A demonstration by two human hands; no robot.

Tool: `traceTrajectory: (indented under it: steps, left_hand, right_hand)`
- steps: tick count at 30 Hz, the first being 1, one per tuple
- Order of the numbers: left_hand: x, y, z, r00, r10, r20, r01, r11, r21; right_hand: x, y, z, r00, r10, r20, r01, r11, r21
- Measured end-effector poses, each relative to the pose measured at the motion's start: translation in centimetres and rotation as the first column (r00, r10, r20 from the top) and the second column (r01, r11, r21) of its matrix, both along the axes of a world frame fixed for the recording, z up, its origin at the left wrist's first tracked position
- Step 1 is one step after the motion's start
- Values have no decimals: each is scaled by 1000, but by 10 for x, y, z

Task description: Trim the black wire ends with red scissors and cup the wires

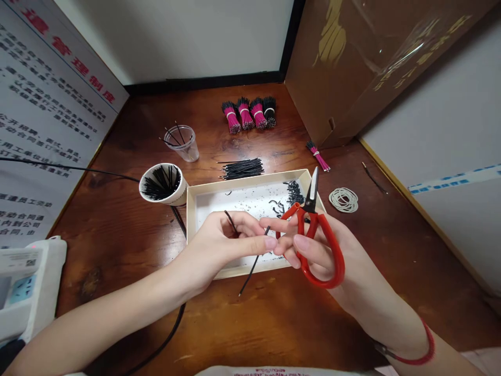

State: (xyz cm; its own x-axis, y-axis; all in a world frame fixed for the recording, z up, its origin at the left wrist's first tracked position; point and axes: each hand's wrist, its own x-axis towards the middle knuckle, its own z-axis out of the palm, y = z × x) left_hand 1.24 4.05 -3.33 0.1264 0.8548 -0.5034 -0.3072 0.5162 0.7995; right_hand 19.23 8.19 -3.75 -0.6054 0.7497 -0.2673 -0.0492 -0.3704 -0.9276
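Observation:
My left hand [223, 240] is closed, pinching a thin black wire [249, 277] between thumb and forefinger. The wire slants down toward me and shows a bare metal tip at its lower end. Another black piece [230, 220] pokes up among the curled fingers of the same hand. My right hand [319, 253] has red-handled scissors [338, 256] hooked over its fingers, blades pointing up and away. Its fingertips meet the left ones near the wire. Both hands are over a shallow cream box [235, 184] with black scraps [294, 193] inside, partly hidden by the hands.
Left of the box stand a white cup [146, 196] packed with black wires and a clear cup [191, 151]. Loose black wires [242, 168] lie behind it. Farther back are banded pink-and-black bundles [245, 115]. Rubber bands [343, 200] lie right, below a brown carton [332, 83].

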Motion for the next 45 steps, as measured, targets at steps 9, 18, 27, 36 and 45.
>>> traceTrajectory:
  steps: [9,18,27,36,45]
  left_hand:
    - [-10,16,12,955,-196,-224,231,963,141]
    - [-22,103,26,517,-25,-855,372,907,198]
    - [-28,133,-28,293,-19,-956,522,841,143]
    - [-32,131,-30,316,70,-946,500,835,229]
    - [-26,139,-27,232,70,-970,567,801,193]
  right_hand:
    - [19,13,0,947,-300,115,272,939,210]
    - [21,17,1,938,-333,99,288,904,315]
    - [20,12,4,943,-305,134,250,914,320]
    - [23,17,-5,944,-310,116,250,897,364]
    - [18,10,7,936,-326,134,265,902,341]
